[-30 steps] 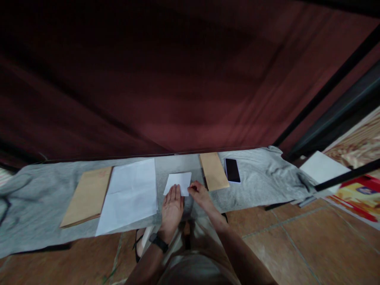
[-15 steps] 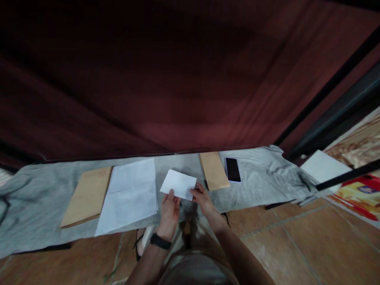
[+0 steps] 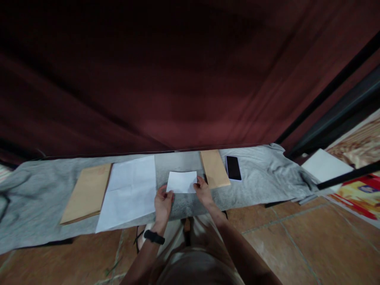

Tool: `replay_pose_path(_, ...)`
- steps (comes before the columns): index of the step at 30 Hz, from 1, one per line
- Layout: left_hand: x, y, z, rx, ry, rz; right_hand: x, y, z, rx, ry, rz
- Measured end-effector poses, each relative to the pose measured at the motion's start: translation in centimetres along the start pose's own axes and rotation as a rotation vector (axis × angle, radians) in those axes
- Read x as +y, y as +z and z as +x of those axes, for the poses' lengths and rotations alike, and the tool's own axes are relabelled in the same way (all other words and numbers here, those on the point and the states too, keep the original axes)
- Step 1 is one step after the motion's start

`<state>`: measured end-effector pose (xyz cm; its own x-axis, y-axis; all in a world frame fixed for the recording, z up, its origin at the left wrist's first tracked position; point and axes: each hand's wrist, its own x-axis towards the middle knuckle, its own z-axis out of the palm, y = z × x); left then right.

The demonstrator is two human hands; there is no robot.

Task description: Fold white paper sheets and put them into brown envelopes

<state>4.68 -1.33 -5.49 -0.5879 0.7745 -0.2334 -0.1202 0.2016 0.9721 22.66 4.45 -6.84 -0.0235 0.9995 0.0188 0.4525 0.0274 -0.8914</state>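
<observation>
Operator: Since the frame half a second back, what has moved?

Inspector: Both hands have shifted. Half a second back the folded white paper (image 3: 181, 182) was tilted, with its left corner low. It now sits level, squared to the front edge of the table (image 3: 261, 186). The left hand (image 3: 162, 202) has moved left and down to the paper's lower left corner.

Operator: State of each grip?

Inspector: Left hand: fingers closed in a narrow pinch on the lower left corner of the paper. Right hand (image 3: 203, 190): fingertips closed on the right edge of the paper, at 3 o'clock from its middle. Both hands hold the same sheet. Whether the paper lies flat on the grey cloth (image 3: 35, 198) or is held just above it cannot be told.

Operator: Position of the paper?

Inspector: Near the middle of the table, close to the front edge, over the grey cloth.

Operator: Surrounding items?

Inspector: At 9 o'clock from the paper, just beside the left hand, lies a large white sheet (image 3: 129, 192), and beyond that a large brown envelope (image 3: 87, 194), the sheet overlapping its right edge. At 2 o'clock, just beside the right hand, lies a narrow brown envelope (image 3: 214, 168). A phone (image 3: 233, 168) lies face up just right of that envelope. A black wristband (image 3: 153, 236) sits on the left wrist.
</observation>
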Motion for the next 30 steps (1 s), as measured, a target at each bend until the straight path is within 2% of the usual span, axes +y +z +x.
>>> replay_pose_path(3,-0.4,-0.1,0.4,-0.017,0.004,0.073,-0.5,-0.3,-0.4,0.015,-0.009,-0.165)
replay_pose_path(7,-0.3,-0.3,0.7,-0.04,-0.013,0.158,-1.2,-0.4,-1.7,0.066,-0.174,-0.504)
replay_pose_path(10,0.1,-0.3,0.4,-0.046,-0.015,0.207,-1.4,0.1,-3.1,0.031,-0.344,-0.516)
replay_pose_path(14,0.5,-0.4,-0.2,-0.053,-0.006,0.259,-1.3,1.2,-5.2,-0.136,-0.548,-0.524)
replay_pose_path(21,1.0,-1.3,-1.5,-0.025,0.061,0.43,-0.8,1.4,-6.6,-0.186,-0.587,-0.606)
replay_pose_path(23,0.9,-1.4,-2.2,0.007,0.155,0.554,-0.8,1.3,-6.5,-0.185,-0.594,-0.605)
replay_pose_path(25,0.6,-1.3,-2.9,-0.02,0.357,0.706,-0.7,1.3,-6.5,-0.183,-0.601,-0.606)
replay_pose_path(28,-0.6,-0.4,-3.8,-0.208,0.708,0.867,-0.4,1.4,-6.5,-0.189,-0.624,-0.613)
replay_pose_path(30,-1.6,0.1,-4.1,-0.312,0.837,0.95,-0.1,1.4,-6.6,-0.204,-0.649,-0.618)
